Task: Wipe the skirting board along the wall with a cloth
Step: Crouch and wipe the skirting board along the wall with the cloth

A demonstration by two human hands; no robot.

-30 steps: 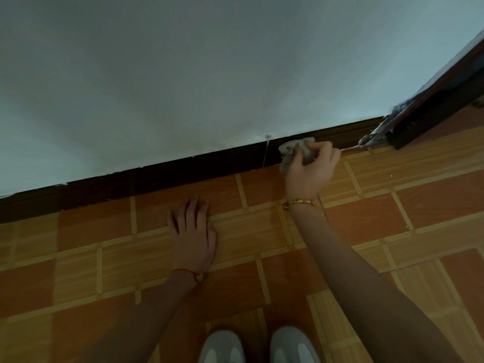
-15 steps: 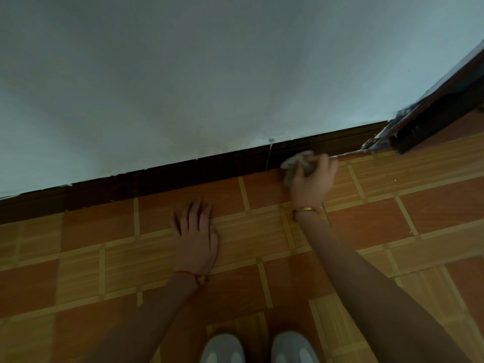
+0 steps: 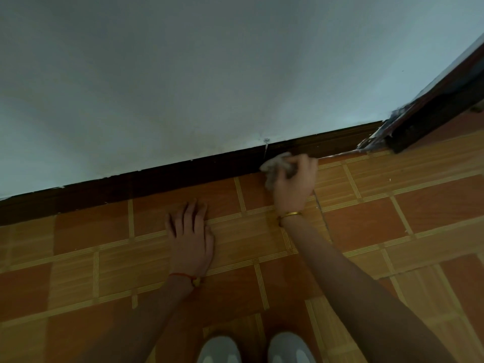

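Skirting board (image 3: 183, 176) runs dark along the foot of the pale wall (image 3: 183, 74), from the far left edge up toward the right, where it ends at a dark door frame (image 3: 432, 111). Long left stretch of it has no hand or cloth on it; whether it is clean cannot be told, too dark. Left hand (image 3: 190, 237) lies flat on the tiled floor (image 3: 78, 258), palm down, fingers straight and close together, pointing at the board but short of it; props the body, holds nothing. Red string sits at its wrist. Grey shoes (image 3: 255, 347) show at the bottom edge. Further right, the right hand (image 3: 293, 184) has fingers curled round a bunched pale cloth (image 3: 275, 166), pushed against the lower face of the board where it meets the floor, just right of a small nail and crack in the wall. Gold bangle on that wrist. Short piece of board lies between cloth and door frame. Judgement: wiping is mid-way, with most of the visible board to the left probably left to do.
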